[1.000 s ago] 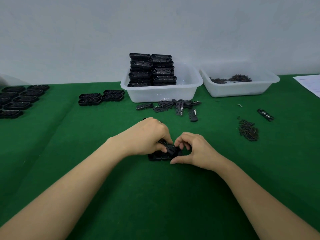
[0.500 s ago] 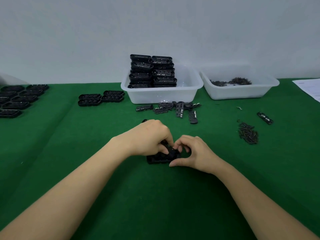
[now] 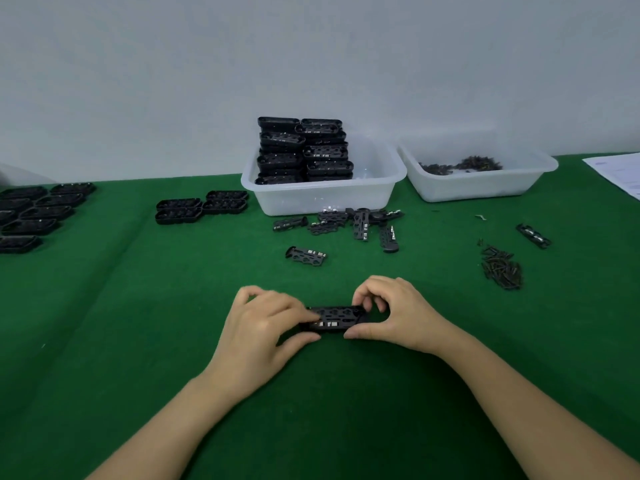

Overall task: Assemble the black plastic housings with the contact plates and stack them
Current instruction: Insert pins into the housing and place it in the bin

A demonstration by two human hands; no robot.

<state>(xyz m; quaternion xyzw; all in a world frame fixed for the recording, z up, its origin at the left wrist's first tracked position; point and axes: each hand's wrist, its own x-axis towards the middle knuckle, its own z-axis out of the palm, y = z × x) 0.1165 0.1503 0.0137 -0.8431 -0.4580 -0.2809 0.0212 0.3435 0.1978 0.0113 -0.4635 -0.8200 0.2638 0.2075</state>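
Observation:
A black plastic housing lies flat on the green cloth in front of me, with a contact plate seated in its top and small silver tabs showing. My left hand holds its left end between thumb and fingers. My right hand pinches its right end, thumb in front and fingers curled behind. One loose contact plate lies just beyond the hands. More plates lie scattered before the bin.
A white bin holds stacked housings. A second bin at the right holds small dark parts. A pile of dark pins and one plate lie right. Housings sit at left and far left. Paper lies at the right edge.
My hands have spread apart to the ends of the housing, which now shows the plate lying flat in it. A loose plate beyond my left hand has come into view.

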